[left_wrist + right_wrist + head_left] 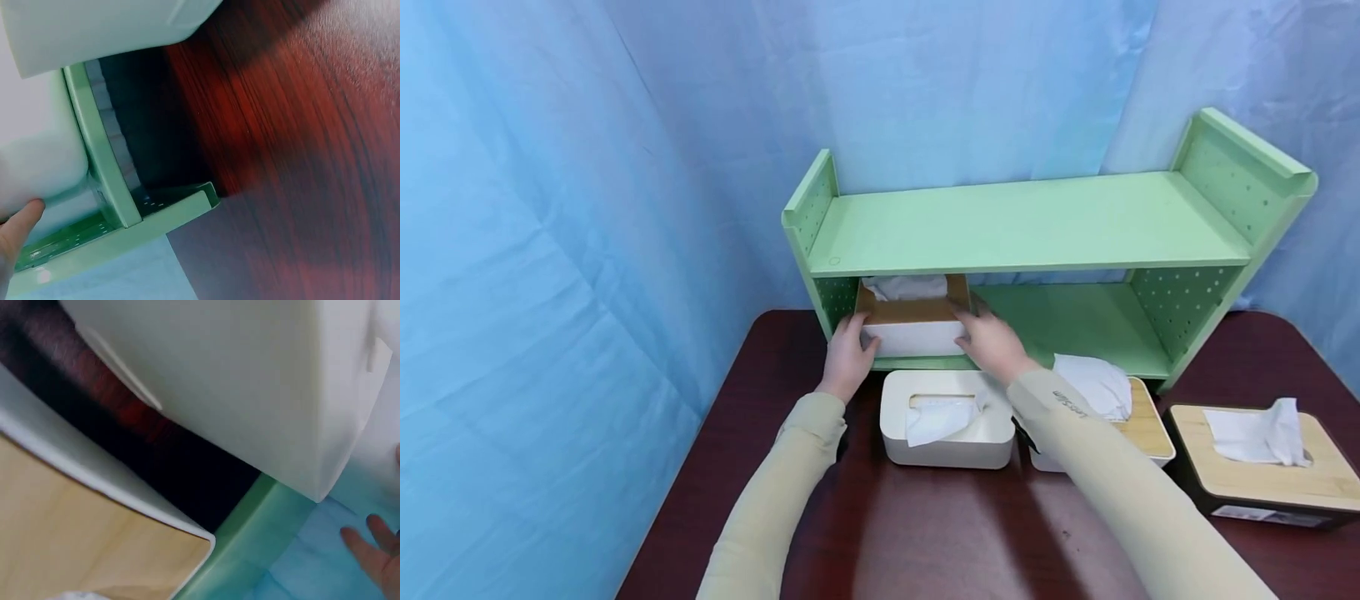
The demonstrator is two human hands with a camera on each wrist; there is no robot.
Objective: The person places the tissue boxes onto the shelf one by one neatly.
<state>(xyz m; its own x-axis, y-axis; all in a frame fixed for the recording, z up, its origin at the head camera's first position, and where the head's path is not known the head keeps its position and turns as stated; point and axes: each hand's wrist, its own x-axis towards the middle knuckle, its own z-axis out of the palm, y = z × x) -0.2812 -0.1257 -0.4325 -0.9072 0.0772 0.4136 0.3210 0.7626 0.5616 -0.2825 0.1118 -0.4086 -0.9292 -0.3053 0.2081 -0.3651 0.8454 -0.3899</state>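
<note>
Here, a brown-topped tissue box point(917, 315) in the green shelf's point(1030, 221) lower left

Box sits in the lower compartment of the shelf, at its left end, close to the front edge; tissue shows on top. The left hand point(847, 357) grips its left front corner, thumb on the white face. The right hand point(996, 342) is at the opposite corner; its wrist view shows fingers spread and partly cropped, so cannot tell whether it clamps the box or only touches it. On the table point(715, 467), just before the shelf's front edge: a white tissue box point(947, 454) and, partly behind the right sleeve point(1120, 483), a wood-topped one point(1138, 421). Nearer the table's right edge, a dark tissue box point(1270, 479).
</note>
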